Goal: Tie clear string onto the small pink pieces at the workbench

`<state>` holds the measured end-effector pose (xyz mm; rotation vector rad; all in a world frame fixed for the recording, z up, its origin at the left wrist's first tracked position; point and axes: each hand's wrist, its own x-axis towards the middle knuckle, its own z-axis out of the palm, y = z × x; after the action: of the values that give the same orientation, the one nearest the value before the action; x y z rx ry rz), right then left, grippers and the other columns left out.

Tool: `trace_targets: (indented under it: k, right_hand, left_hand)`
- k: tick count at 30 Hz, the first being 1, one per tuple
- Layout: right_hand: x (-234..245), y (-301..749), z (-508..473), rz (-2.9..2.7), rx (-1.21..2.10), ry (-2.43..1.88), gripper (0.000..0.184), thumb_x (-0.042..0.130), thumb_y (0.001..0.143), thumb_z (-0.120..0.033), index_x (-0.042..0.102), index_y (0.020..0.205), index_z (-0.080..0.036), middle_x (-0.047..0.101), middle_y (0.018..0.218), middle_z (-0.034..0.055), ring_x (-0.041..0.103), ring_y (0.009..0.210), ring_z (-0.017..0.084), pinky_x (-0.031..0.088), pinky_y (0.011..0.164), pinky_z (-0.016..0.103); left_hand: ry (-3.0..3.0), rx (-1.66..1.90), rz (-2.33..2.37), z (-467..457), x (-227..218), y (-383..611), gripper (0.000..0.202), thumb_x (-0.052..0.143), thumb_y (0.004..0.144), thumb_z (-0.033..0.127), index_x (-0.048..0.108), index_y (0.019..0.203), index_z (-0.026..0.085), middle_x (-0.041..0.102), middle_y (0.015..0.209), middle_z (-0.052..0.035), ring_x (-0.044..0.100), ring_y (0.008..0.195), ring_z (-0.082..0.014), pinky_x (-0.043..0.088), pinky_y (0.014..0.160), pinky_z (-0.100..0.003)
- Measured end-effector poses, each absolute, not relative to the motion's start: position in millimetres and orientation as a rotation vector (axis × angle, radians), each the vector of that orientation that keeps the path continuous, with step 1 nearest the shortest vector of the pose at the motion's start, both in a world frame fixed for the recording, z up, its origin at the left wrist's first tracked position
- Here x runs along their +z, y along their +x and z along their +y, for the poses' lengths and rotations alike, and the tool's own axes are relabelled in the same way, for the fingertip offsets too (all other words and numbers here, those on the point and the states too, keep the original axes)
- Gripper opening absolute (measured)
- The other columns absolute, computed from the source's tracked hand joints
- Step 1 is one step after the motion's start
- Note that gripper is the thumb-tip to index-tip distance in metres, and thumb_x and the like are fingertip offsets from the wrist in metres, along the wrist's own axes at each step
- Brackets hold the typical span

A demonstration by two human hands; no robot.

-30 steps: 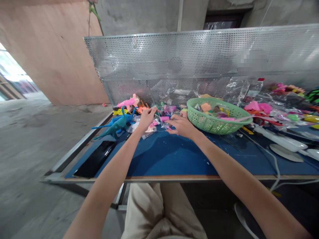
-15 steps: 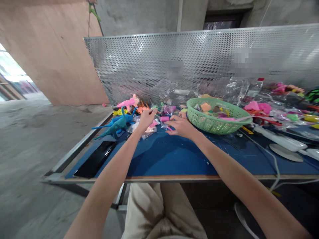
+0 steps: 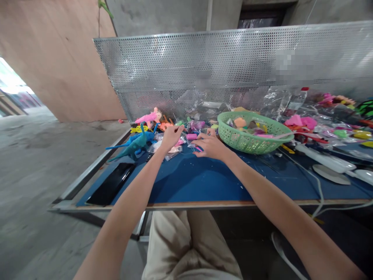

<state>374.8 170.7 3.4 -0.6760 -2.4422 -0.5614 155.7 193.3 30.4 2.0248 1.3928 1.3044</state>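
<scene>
My left hand (image 3: 172,137) is closed in a pinch above the small toys at the back of the blue table; whatever its fingertips hold is too small to make out. To its right, my right hand (image 3: 212,146) reaches in with fingers curved and apart. A thin pink piece (image 3: 199,148) lies by its thumb and fingers. Between the hands is a pink cylinder (image 3: 191,136). Under and beside my left hand are clear plastic bags (image 3: 171,153) with pink bits. The green basket (image 3: 253,146), holding mixed small toy pieces, stands just right of my right hand.
Blue and teal dinosaur toys (image 3: 136,146), a pink figure (image 3: 150,116) and a black phone-like slab (image 3: 112,184) are on the left. A white-handled tool (image 3: 325,158), a cable (image 3: 320,190) and bagged colourful pieces lie right. A perforated metal panel (image 3: 175,62) borders the back.
The view has shifted slightly, so the table appears a little higher. Both hands keep nearly the same place and pose, with only slight finger movement.
</scene>
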Motion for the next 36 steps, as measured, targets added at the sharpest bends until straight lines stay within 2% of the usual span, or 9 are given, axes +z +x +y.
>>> trace_targets:
  k: [6, 14, 24, 30, 36]
  right_hand:
    - [2.5, 372.8, 170.4, -2.476, -0.501, -0.674, 0.030, 0.067, 0.089, -0.032, 0.071, 0.116, -0.018, 0.073, 0.080, 0.0057, 0.061, 0.096, 0.026, 0.028, 0.096, 0.045]
    - [3.5, 371.7, 167.1, -2.484, -0.442, -0.691, 0.032, 0.068, 0.089, -0.030, 0.071, 0.116, -0.013, 0.071, 0.076, 0.0070, 0.062, 0.093, 0.026, 0.030, 0.093, 0.043]
    - [3.3, 370.8, 166.0, -2.501, -0.435, -0.684, 0.029, 0.065, 0.090, -0.033, 0.075, 0.110, -0.016, 0.073, 0.085, 0.0097, 0.057, 0.089, 0.025, 0.032, 0.082, 0.039]
    - [5.7, 371.3, 159.4, -2.502, -0.387, -0.664, 0.029, 0.062, 0.092, -0.034, 0.076, 0.108, -0.015, 0.075, 0.092, 0.0108, 0.055, 0.096, 0.026, 0.032, 0.084, 0.041]
    - [8.7, 370.6, 154.2, -2.498, -0.356, -0.623, 0.027, 0.057, 0.097, -0.034, 0.076, 0.102, -0.015, 0.074, 0.097, 0.0118, 0.053, 0.101, 0.027, 0.029, 0.088, 0.044]
  left_hand:
    - [2.016, 1.313, 1.331, 192.3, 32.7, 154.4, 0.050, 0.046, 0.095, 0.053, 0.077, 0.091, 0.015, 0.033, 0.052, 0.0041, 0.031, 0.049, -0.0109, 0.027, 0.050, -0.024]
    - [2.063, 1.356, 1.279, 186.1, 38.1, 156.1, 0.050, 0.045, 0.096, 0.053, 0.076, 0.089, 0.015, 0.030, 0.053, 0.0041, 0.030, 0.049, -0.0112, 0.023, 0.049, -0.025]
    - [2.116, 1.403, 1.264, 180.4, 42.7, 158.6, 0.049, 0.044, 0.096, 0.053, 0.076, 0.088, 0.015, 0.035, 0.053, 0.0037, 0.031, 0.050, -0.0115, 0.025, 0.052, -0.027]
    - [2.121, 1.472, 1.262, 178.7, 45.8, 157.8, 0.049, 0.046, 0.096, 0.054, 0.075, 0.085, 0.016, 0.031, 0.051, 0.0041, 0.029, 0.048, -0.0113, 0.024, 0.052, -0.027]
    - [2.049, 1.492, 1.260, 179.6, 45.7, 155.4, 0.049, 0.046, 0.096, 0.055, 0.074, 0.086, 0.017, 0.036, 0.052, 0.0033, 0.032, 0.047, -0.0117, 0.022, 0.049, -0.027]
